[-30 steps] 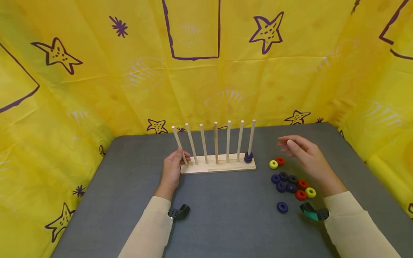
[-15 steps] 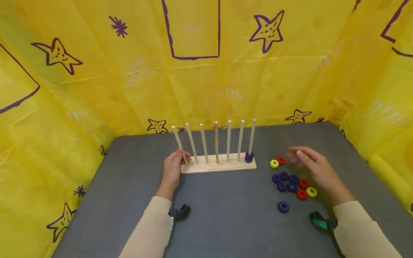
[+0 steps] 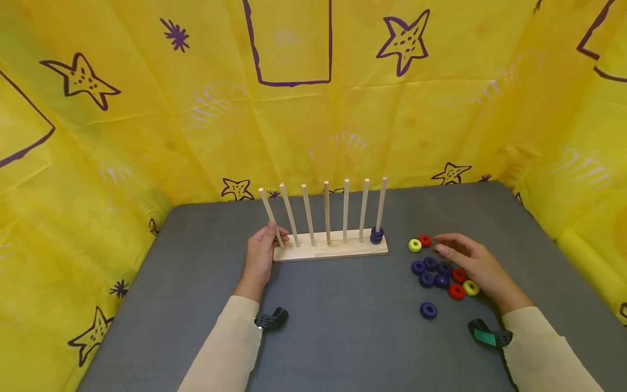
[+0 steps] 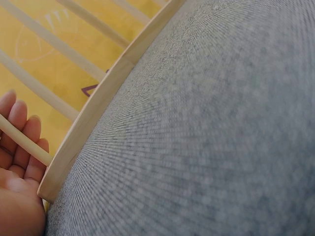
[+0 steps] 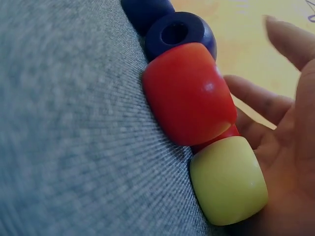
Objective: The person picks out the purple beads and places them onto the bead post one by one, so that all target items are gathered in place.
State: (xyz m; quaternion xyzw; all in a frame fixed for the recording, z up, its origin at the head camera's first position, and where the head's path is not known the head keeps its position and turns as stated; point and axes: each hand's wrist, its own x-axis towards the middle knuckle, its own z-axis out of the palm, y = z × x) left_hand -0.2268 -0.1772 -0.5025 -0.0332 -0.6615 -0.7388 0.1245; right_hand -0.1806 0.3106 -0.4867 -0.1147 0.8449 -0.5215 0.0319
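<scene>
- The left hand (image 3: 259, 256) is partly closed at the left end of the wooden rack, its thumb and fingers curled loosely round the leftmost peg (image 3: 268, 209).
- The right hand (image 3: 477, 264) is half open, fingers slightly bent and thumb apart — it has hold of nothing. It hovers on the right, over the far right edge of the loose rings; whether it touches any of them I cannot tell.
- The rack (image 3: 328, 251) sits in the middle of the counter (image 3: 338, 326), long side running left to right, with seven pegs in a row along its flat base.
- Two blue rings (image 3: 376, 236) are stacked at the foot of the rightmost peg (image 3: 381, 202).
- Eleven loose rings lie on the counter to the right of the rack. On the far side, a yellow ring (image 3: 415, 245) and a red ring (image 3: 424, 240) sit side by side, just beyond the main cluster.
- The cluster holds five blue rings (image 3: 426, 280) on its left, with two red rings (image 3: 456, 292) and one yellow on its right.
- One more blue ring (image 3: 428, 310) lies alone on the near side, apart from the others.
- Both sleeves (image 3: 220, 348) are cream; a dark strap (image 3: 271, 319) shows at each wrist — the right one has a green patch.
- Behind the counter hangs a yellow cloth (image 3: 294, 125) printed with starfish and fish.
</scene>
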